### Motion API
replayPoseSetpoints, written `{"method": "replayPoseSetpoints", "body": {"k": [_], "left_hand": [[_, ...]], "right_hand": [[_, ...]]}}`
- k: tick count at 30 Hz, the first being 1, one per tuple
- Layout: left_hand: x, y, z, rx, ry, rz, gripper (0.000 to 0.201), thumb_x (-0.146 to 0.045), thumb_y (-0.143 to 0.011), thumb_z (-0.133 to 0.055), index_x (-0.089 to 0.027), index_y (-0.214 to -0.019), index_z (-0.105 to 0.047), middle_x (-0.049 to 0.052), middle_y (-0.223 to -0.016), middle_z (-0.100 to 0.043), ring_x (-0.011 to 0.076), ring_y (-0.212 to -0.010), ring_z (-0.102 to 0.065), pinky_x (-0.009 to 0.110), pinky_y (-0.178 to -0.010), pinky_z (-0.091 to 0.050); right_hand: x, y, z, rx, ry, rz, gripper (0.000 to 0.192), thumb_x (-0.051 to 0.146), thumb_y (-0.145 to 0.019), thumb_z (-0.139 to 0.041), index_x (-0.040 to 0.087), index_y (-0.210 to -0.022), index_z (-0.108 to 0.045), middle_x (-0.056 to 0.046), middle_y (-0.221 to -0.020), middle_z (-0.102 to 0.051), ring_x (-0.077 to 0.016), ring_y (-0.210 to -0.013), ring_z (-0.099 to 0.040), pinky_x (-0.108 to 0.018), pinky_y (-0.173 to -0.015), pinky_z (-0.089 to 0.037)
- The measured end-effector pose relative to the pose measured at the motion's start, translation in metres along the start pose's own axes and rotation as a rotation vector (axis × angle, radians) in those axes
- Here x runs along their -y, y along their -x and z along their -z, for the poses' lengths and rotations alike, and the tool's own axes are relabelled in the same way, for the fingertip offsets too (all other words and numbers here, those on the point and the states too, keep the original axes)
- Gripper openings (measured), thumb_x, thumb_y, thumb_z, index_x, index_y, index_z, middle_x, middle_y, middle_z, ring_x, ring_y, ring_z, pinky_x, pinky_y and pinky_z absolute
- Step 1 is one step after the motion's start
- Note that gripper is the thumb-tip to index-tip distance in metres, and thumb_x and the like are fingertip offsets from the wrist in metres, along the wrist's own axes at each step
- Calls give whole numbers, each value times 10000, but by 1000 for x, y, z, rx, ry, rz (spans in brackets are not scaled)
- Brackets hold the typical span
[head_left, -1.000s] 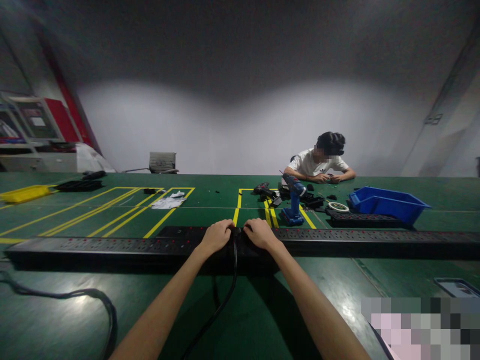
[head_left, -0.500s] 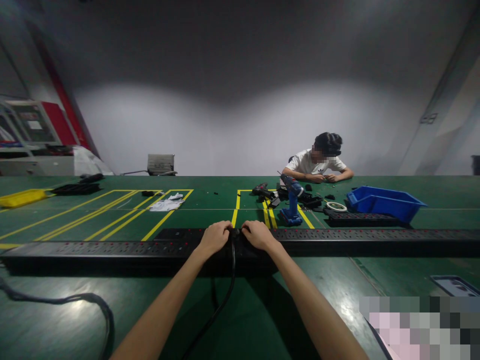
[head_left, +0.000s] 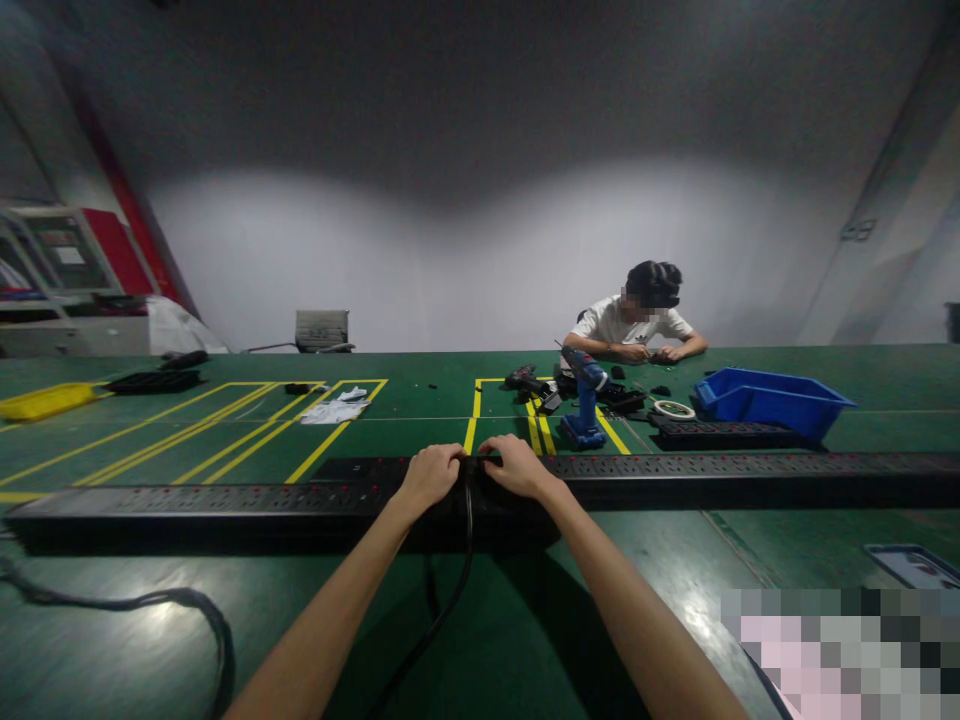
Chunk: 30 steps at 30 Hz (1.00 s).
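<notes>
Presently I'm resting my left hand and right hand, curled, beside a black cable; whether they're pinching it, I cannot tell. Beneath, a black socket strip is running parallel to the bench's far edge, a blue drill standing between.

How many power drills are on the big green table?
2. A blue cordless drill stands upright, beyond and right of the bare right hand; a black-and-red drill lies left of the blue one. More may be hidden.
</notes>
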<state>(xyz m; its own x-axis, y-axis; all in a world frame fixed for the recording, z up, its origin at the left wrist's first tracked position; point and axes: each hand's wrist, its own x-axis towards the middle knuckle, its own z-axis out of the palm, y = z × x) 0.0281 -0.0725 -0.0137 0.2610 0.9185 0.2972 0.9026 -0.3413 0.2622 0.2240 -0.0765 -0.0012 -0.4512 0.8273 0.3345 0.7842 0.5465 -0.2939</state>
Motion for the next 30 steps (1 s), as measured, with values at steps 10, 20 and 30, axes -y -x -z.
{"method": "replayPoseSetpoints", "body": {"k": [10,20,30], "left_hand": [[0,-1,2,19,-33,21,289,-241,-863,-417,-257,-970,-685,51,-981,-713,227,-954,-639,301,-819,-440],[2,-2,-2,16,-29,14,286,-240,-868,-444,-269,-1032,-676,44,-1003,-712,226,-976,-634,314,-838,-444],[4,-4,-5,16,-19,17,274,-259,-875,-458,-267,-1037,-679,48,-1019,-712,219,-1001,-630,311,-868,-446]], "right_hand": [[11,0,-6,9,-199,92,409,275,-736,-656,210,-1137,-602,-54,-1119,-652,-208,-1019,-586,-290,-867,-411],[23,5,1,61,102,118,403,346,-852,-593,195,-1223,-549,-96,-1145,-629,-234,-1051,-562,-312,-889,-370],[22,4,-4,78,197,116,312,362,-934,-468,144,-1138,-559,-124,-1045,-647,-245,-964,-589,-317,-839,-378]]}}
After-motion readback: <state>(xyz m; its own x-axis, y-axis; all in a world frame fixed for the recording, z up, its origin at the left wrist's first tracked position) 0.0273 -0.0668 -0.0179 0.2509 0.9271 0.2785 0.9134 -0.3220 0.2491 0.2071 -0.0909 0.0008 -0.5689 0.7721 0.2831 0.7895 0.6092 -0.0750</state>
